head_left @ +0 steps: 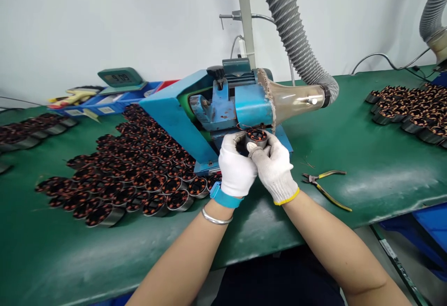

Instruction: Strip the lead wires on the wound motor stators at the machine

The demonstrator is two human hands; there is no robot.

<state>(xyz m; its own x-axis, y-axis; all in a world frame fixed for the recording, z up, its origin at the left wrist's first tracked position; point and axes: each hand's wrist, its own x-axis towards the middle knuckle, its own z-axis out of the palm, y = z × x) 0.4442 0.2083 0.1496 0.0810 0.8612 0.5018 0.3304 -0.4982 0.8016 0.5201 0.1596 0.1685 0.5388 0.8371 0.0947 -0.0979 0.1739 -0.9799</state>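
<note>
Item: one metal ring wound with dark and orange wire (pixel 257 136), at the centre of the view, held above the table (pixel 377 166) just in front of the blue machine (pixel 253 103), which stands at twelve o'clock from it. Left hand (pixel 238 164), white-gloved, at seven o'clock: curled closely about the ring's side, fingertips partly hidden. Right hand (pixel 276 159), gloved, at four o'clock: closed on the opposite side, thumb across the front wall; the two-sided grip presumably steadies the ring and leaves its wound face upward in plain sight. Grey hose (pixel 296 31), at one o'clock, fixed to a clear cone (pixel 296 101) on the machine, apparently to draw off dust. Pliers (pixel 326 186), at four o'clock, lying with handles spread, near the right hand, likely for easy reach. Rings, first lot (pixel 139 175), at eight to nine o'clock, packed side by side, probably to save room; second lot (pixel 415 110), at three o'clock, well apart. Digital clock (pixel 120 78), at ten o'clock, display turned towards the worker, probably for reading at a glance.
</note>
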